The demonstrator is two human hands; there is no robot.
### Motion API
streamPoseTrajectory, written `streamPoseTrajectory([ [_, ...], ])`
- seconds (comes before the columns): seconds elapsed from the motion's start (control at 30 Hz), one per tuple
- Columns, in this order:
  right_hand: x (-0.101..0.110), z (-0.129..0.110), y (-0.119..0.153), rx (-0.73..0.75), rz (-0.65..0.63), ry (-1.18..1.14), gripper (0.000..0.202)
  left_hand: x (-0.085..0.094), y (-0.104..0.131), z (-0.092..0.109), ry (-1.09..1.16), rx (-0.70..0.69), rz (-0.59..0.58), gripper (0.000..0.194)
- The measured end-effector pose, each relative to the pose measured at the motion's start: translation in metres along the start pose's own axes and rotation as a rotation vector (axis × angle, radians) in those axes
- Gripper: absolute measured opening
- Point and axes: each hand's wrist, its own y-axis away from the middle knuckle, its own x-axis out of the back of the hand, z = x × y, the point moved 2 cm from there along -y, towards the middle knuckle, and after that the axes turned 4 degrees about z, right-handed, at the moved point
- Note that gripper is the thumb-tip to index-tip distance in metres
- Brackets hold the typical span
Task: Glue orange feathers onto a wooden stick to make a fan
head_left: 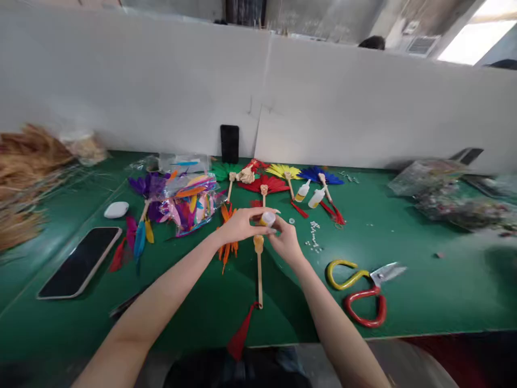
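Both my hands meet around a small white-and-yellow bottle point(267, 219) over the middle of the table. My left hand point(242, 223) has its fingers closed at the bottle's left side, and my right hand point(286, 240) grips it from the right and below. Just beneath them lies a wooden fan handle point(259, 269) with a red tassel point(241, 333) at its lower end. Orange feathers point(229, 242) are beside my left hand. A little round cap point(291, 221) and small white beads point(313, 237) sit to the right of my right hand.
Red, yellow and blue feather fans point(319, 174) and two glue bottles point(316, 198) are behind my hands. Scissors point(375, 288) lie at the right. At the left are bagged feathers point(189, 205), a white case point(116, 209) and a phone point(81, 263). A white partition point(161, 86) borders the back.
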Motion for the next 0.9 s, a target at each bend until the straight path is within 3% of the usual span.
streamPoseTrajectory([
  [0.23, -0.004, 0.003, 0.001, -0.024, -0.015, -0.100, 0.033, 0.000, 0.003, 0.003, -0.030, 0.024, -0.021, 0.050],
  [0.4, -0.004, -0.001, 0.002, -0.021, -0.012, -0.164, 0.032, 0.006, 0.004, 0.012, -0.176, 0.009, -0.022, 0.058],
  [0.5, 0.000, -0.003, 0.002, -0.037, 0.029, -0.131, 0.026, 0.012, 0.012, 0.025, -0.321, -0.079, 0.149, 0.057],
  [0.6, 0.004, -0.005, 0.001, -0.079, 0.089, -0.145, 0.025, 0.005, 0.035, 0.040, -0.434, -0.203, 0.476, 0.015],
  [0.63, 0.005, -0.006, 0.001, -0.096, 0.108, -0.165, 0.025, -0.004, 0.045, 0.042, -0.465, -0.248, 0.515, 0.018],
  [0.67, 0.006, -0.007, 0.000, -0.111, 0.126, -0.188, 0.026, -0.016, 0.054, 0.043, -0.491, -0.317, 0.455, 0.025],
  [0.73, 0.007, -0.011, 0.000, -0.131, 0.147, -0.243, 0.028, -0.045, 0.071, 0.040, -0.556, -0.468, 0.211, 0.032],
  [0.8, 0.009, -0.015, -0.001, -0.141, 0.149, -0.307, 0.028, -0.069, 0.083, 0.030, -0.594, -0.596, 0.020, 0.031],
  [0.9, 0.010, -0.018, 0.000, -0.140, 0.144, -0.385, 0.028, -0.086, 0.088, 0.011, -0.540, -0.607, -0.136, 0.024],
])
